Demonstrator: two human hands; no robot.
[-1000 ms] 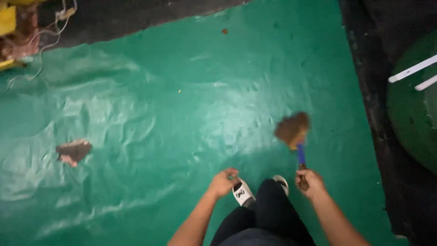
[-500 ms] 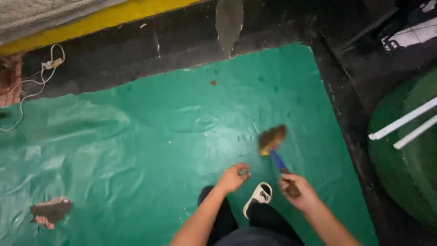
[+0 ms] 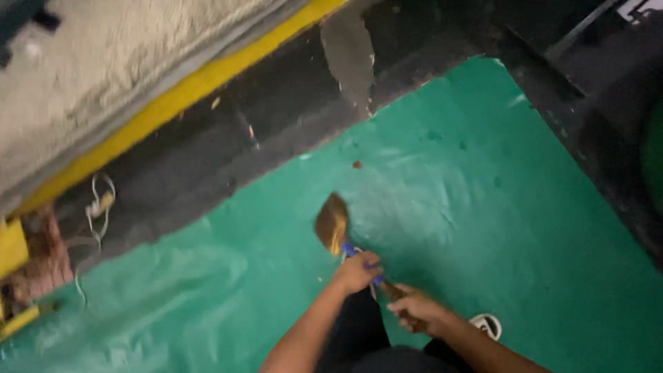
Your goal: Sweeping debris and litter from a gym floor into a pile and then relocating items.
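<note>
I hold a short hand broom point(image 3: 333, 222) with brown bristles and a blue and brown handle. My left hand point(image 3: 357, 271) grips the handle near the blue part, just behind the bristles. My right hand point(image 3: 416, 311) grips the handle's lower brown end. The bristles rest on a green plastic sheet point(image 3: 483, 179) spread on the dark floor. My dark trousers show below the hands, and one white shoe point(image 3: 487, 324) sits on the sheet to the right.
A small brown scrap point(image 3: 357, 164) lies on the sheet near its far edge. Beyond the sheet run dark floor point(image 3: 228, 152), a yellow stripe point(image 3: 173, 103) and a pale wall. White cord point(image 3: 97, 211) and yellow items lie at the left.
My left hand has closed on the broom handle, which only the right hand held before. The view has swung up and left, toward the wall and the sheet's far edge.
</note>
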